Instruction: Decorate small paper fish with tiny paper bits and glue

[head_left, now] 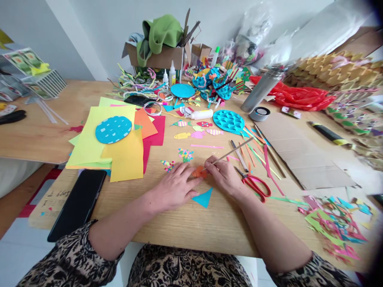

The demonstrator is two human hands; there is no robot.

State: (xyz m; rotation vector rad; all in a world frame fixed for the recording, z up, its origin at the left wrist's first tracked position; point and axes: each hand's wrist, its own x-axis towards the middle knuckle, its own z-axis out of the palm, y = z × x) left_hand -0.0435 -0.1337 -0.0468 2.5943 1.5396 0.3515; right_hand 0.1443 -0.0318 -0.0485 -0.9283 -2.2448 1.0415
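My right hand [224, 174] pinches a thin wooden stick [235, 150], its lower end at a small orange paper fish [200, 172] on the table. Spread flat beside the fish, my left hand [175, 186] has its fingertips at the fish's left edge. Below the fish lies a blue paper triangle [204, 198]. Small piles of coloured paper dots [185, 154] sit just beyond my left fingers. Farther back are finished-looking paper fish, such as a yellow one [182, 136] and a striped one [214, 132]. Red-handled scissors [257, 186] rest right of my right hand.
Coloured paper sheets [127, 161] and a black phone [79, 203] lie at left. A scaly blue disc [229, 121], a white glue bottle [202, 114] and a steel flask [261, 91] stand or lie behind. Cardboard [302, 155] and paper scraps [335, 227] are at right.
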